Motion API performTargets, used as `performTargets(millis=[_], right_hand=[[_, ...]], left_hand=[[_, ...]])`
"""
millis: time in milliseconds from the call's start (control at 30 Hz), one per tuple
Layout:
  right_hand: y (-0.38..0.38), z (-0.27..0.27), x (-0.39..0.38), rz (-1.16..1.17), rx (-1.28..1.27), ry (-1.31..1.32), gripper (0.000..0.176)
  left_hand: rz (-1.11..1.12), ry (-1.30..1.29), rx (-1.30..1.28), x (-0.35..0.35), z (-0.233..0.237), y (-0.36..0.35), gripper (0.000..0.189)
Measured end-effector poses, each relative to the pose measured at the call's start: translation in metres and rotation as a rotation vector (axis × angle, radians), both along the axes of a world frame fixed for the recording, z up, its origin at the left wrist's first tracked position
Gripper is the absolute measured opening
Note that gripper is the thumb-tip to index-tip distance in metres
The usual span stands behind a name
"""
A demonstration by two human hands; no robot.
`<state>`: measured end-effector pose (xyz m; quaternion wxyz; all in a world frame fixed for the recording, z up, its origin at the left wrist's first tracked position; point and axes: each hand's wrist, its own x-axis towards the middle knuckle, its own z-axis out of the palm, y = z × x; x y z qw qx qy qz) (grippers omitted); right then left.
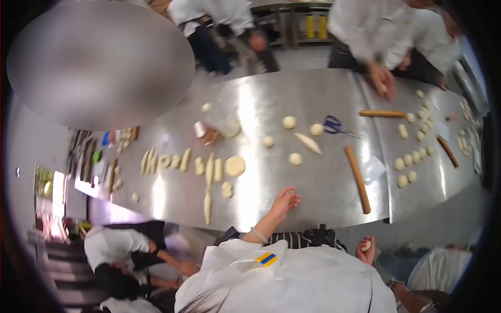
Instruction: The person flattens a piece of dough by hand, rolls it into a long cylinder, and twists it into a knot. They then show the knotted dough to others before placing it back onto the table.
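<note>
My left hand (pixel 285 204) is over the front part of the steel table (pixel 323 201), its fingers loosely bent and apart with nothing seen in them. Off the table's front edge, my right hand (pixel 367 252) is closed around a small dough ball (pixel 366 245). Beyond my left hand lie a round dough ball (pixel 295 159) and a pointed, spindle-shaped dough piece (pixel 309 143). A wooden rolling pin (pixel 357 180) rests to the right. Left of my hand are a flat dough round (pixel 235 166) and a long, thin dough piece (pixel 207 206).
Blue-handled scissors (pixel 333 124) lie toward the back, near another rolling pin (pixel 383 113). Several dough balls (pixel 408 159) sit on the right and several shaped pieces (pixel 164 161) on the left. People in white stand across the table; another person (pixel 122 245) bends at lower left.
</note>
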<state>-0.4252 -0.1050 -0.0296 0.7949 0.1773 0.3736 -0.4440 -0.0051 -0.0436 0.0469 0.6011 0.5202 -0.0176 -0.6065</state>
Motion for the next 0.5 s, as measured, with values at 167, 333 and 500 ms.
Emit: performTargets(millis=[167, 333, 500], right_hand=[[-0.038, 0.012, 0.051, 0.186, -0.09, 0.058, 0.017], [-0.061, 0.068, 0.132, 0.326, -0.41, 0.311, 0.014], [-0.042, 0.075, 0.153, 0.336, -0.509, 0.31, 0.013]], left_hand=[[0.215, -0.603, 0.259, 0.051, -0.033, 0.084, 0.059], [0.012, -1.197, 0.57, 0.102, -0.055, 0.157, 0.077], [-0.023, -1.355, 0.083, 0.106, -0.056, 0.075, 0.073]])
